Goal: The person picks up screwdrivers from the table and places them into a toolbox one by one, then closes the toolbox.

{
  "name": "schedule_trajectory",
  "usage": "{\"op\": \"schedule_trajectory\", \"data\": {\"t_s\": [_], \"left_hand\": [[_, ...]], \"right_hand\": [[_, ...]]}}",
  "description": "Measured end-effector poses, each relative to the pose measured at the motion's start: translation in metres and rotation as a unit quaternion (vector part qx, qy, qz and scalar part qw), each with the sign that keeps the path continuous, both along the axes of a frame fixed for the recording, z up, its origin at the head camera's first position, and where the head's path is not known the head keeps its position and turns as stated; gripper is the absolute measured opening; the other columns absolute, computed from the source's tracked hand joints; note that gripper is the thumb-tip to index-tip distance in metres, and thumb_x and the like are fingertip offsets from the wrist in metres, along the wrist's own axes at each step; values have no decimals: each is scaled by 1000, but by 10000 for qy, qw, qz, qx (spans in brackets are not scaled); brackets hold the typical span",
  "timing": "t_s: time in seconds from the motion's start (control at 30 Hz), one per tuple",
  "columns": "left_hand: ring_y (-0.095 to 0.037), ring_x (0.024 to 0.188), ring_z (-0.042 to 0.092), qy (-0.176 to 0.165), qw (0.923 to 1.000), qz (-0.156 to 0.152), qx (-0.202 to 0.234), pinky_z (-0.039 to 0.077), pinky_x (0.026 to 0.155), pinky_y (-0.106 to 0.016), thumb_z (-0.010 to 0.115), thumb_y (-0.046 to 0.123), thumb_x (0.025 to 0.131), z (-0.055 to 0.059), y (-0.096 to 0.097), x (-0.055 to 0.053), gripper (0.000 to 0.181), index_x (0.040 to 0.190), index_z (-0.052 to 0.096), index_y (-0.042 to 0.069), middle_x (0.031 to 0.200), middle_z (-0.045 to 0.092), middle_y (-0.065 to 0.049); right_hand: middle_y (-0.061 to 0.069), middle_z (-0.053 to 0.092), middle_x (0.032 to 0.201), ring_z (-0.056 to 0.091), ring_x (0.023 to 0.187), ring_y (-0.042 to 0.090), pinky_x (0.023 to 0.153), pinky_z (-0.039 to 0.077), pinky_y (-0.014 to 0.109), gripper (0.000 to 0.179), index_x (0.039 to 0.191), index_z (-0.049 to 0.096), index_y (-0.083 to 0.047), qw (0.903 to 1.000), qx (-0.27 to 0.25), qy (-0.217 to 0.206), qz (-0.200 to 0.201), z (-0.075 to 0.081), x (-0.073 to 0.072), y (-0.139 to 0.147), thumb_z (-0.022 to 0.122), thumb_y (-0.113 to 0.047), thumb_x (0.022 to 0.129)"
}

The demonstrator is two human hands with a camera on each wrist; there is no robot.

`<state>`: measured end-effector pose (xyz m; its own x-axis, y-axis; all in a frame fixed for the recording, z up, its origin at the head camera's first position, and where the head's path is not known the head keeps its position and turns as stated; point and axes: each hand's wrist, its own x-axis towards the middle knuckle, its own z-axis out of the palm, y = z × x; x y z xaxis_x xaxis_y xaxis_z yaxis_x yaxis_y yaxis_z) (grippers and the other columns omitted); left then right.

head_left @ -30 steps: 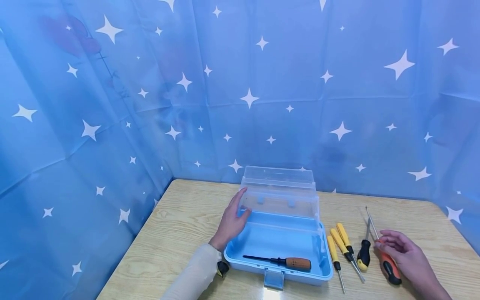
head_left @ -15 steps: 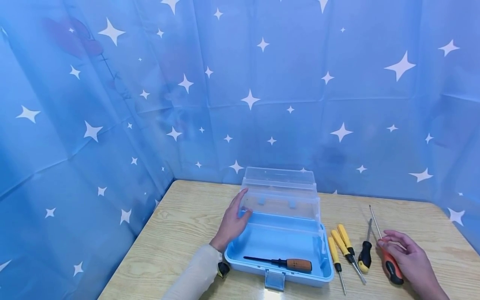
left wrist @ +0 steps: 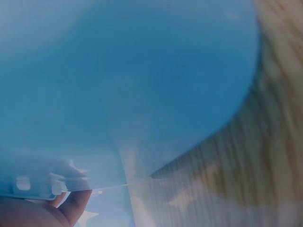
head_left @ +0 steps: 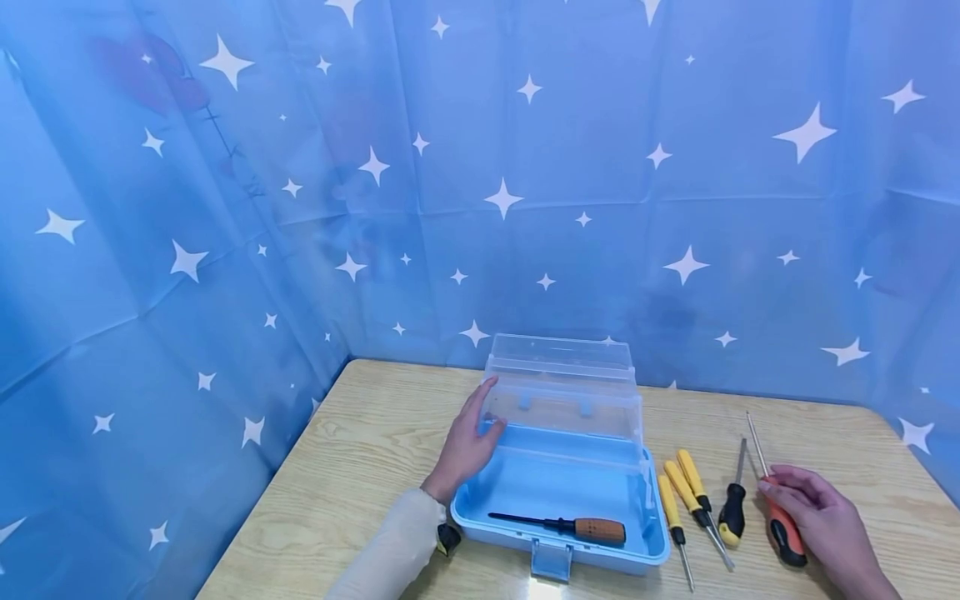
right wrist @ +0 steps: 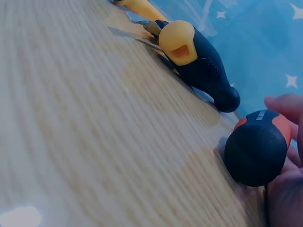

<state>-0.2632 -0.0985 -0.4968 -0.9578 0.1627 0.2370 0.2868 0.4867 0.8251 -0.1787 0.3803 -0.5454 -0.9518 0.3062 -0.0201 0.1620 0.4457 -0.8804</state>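
Note:
A blue toolbox (head_left: 551,492) stands with its clear lid (head_left: 562,408) tipped back. Inside, near the front wall, lies a screwdriver with a brown handle (head_left: 598,530). My left hand (head_left: 463,446) rests at the box's left rim by the lid, its fingers extended and thumb over the inside. My right hand (head_left: 821,521) pinches the red-and-black screwdriver (head_left: 786,533) near the top of its handle, thumb on the left side. Its shaft points away from me. The right wrist view shows the black butt of that handle (right wrist: 255,153) close over the tabletop, with fingers beside it.
Between the toolbox and my right hand lie several yellow-handled screwdrivers (head_left: 686,492) and a black-and-yellow screwdriver (head_left: 732,512). A dark object with yellow (head_left: 447,539) sits by the box's front left corner. A starred blue curtain (head_left: 562,167) hangs behind the wooden table (head_left: 360,433).
The red-and-black screwdriver's tip has swung slightly to the right, along with a small shift of my right hand. My left hand keeps its place at the toolbox.

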Motion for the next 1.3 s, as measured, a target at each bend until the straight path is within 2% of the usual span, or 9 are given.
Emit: {"op": "schedule_trajectory", "data": {"t_s": [0.2,0.37,0.47,0.6,0.77,0.87,0.97,1.07,1.3], "left_hand": [[-27,147,31,-23,10000,-26,33,32,115,-57,55,21,101,-1,0,0,65,155,25,42,162,28,4],[-27,147,31,-47,10000,-32,56,32,115,-57,55,22,101,-1,0,1,65,154,25,44,162,28,4],[-27,147,31,-56,10000,-36,57,32,115,-58,55,22,101,-1,0,1,65,154,25,44,162,28,4],[-28,147,30,-84,10000,-23,22,32,115,-58,55,25,101,-1,0,2,64,154,24,44,162,28,4],[-26,148,30,-97,9999,-33,31,32,115,-57,55,26,101,-2,0,2,64,154,25,45,162,27,5],[-26,148,30,-81,10000,-38,29,32,116,-57,55,25,101,-2,0,2,64,154,25,44,162,27,5],[-26,148,30,-53,10000,-31,16,31,116,-57,55,23,101,-2,0,2,65,154,25,44,162,27,5],[-27,147,30,-18,10000,-27,-6,32,115,-57,55,21,101,-1,-1,1,66,154,25,43,162,28,4],[-25,148,30,-46,10000,15,-27,31,116,-57,55,21,101,1,-1,1,66,154,24,44,162,28,5]], "right_hand": [[-33,61,88,59,78,-14,63,52,13,46,122,58,-6,9999,116,83,-19,1,0,-3,68,-40,93],[-37,57,88,56,77,-15,60,53,18,45,125,57,-12,9997,223,47,-63,3,2,-4,65,-43,94],[-39,55,90,63,75,-9,60,55,19,40,127,54,-17,9999,4,133,-19,4,2,-4,63,-41,96],[-39,57,90,72,73,5,61,57,19,36,128,51,-20,9990,-370,254,65,4,1,-4,62,-35,98],[-39,57,89,70,74,2,62,56,17,42,132,50,-15,9994,-253,246,58,4,1,-5,60,-37,98],[-38,59,90,70,75,2,63,57,18,44,133,49,-15,9989,-433,145,77,5,0,-4,61,-38,98],[-39,58,86,66,73,-5,62,57,19,48,134,50,-17,9992,-396,-75,-81,8,-2,-1,62,-43,96],[-37,59,83,61,73,-11,61,57,21,54,135,51,-12,9993,-193,-252,-218,12,-4,0,62,-47,95],[-30,66,85,70,74,1,59,57,25,57,129,55,-3,9998,-50,-183,41,25,-6,-3,61,-49,95]]}}
